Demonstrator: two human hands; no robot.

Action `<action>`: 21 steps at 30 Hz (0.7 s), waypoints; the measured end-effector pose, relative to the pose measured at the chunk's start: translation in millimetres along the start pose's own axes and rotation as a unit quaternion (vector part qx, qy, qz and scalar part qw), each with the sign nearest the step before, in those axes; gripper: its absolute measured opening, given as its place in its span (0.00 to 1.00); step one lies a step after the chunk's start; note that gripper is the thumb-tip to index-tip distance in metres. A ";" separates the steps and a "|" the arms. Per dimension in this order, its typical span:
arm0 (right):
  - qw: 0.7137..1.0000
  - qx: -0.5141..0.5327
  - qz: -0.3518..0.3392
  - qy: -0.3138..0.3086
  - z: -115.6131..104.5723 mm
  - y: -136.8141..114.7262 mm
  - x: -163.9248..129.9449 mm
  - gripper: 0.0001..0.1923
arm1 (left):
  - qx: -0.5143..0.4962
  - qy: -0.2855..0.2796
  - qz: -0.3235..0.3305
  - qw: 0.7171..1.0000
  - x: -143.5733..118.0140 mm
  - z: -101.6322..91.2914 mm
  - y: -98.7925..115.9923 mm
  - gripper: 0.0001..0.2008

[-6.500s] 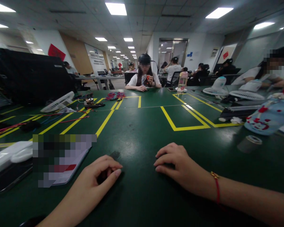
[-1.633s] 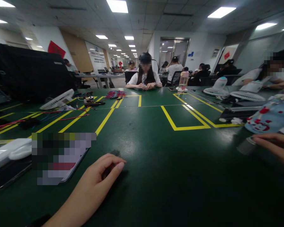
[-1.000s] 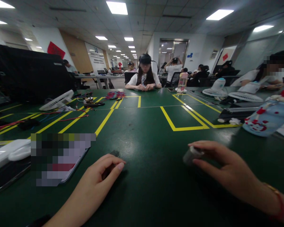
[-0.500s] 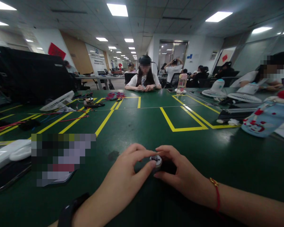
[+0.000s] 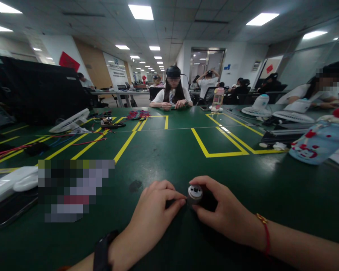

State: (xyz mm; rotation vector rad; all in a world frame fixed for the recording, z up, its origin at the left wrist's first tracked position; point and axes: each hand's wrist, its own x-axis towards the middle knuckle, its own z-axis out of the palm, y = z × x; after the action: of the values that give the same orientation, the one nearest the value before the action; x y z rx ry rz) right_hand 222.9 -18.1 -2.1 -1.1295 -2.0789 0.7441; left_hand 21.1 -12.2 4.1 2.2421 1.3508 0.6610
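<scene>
The metal cylinder (image 5: 194, 195) looks smooth, the tabletop (image 5: 155, 158) glossy.

This was an open-plan office doubling as an electronics workshop, to judge by the tiled ceiling (image 5: 183, 28) with panel lights (image 5: 141, 12), office chairs (image 5: 209, 95), seated people (image 5: 173, 98), and a green table (image 5: 158, 165) marked with yellow tape (image 5: 125, 145) and scattered with red and blue wires (image 5: 138, 114).

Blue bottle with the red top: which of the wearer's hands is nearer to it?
Right. The right hand is left of the blue bottle and nearer the camera, holding the metal cylinder; the left hand is farther left, on the cylinder's other side.
</scene>
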 end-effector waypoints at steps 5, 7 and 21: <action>0.991 0.087 0.072 0.071 -28.0 13.6 0.9 0.25 | -0.066 0.020 -0.041 0.997 -10.2 -20.9 -6.8 0.12; 0.984 0.052 0.098 0.143 -57.8 33.1 -8.0 0.28 | -0.070 0.029 -0.074 0.994 -20.5 -36.6 -17.8 0.13; 0.846 -0.473 0.024 0.243 -129.4 85.5 -56.2 0.32 | -0.064 0.066 -0.135 0.986 -45.0 -44.7 -52.4 0.11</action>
State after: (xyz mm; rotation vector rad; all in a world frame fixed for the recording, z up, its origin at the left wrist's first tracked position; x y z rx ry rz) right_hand 387.2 -4.9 1.6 -1.6447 -1.9430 -0.6294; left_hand -60.2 -24.7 0.8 1.8970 1.5929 0.7855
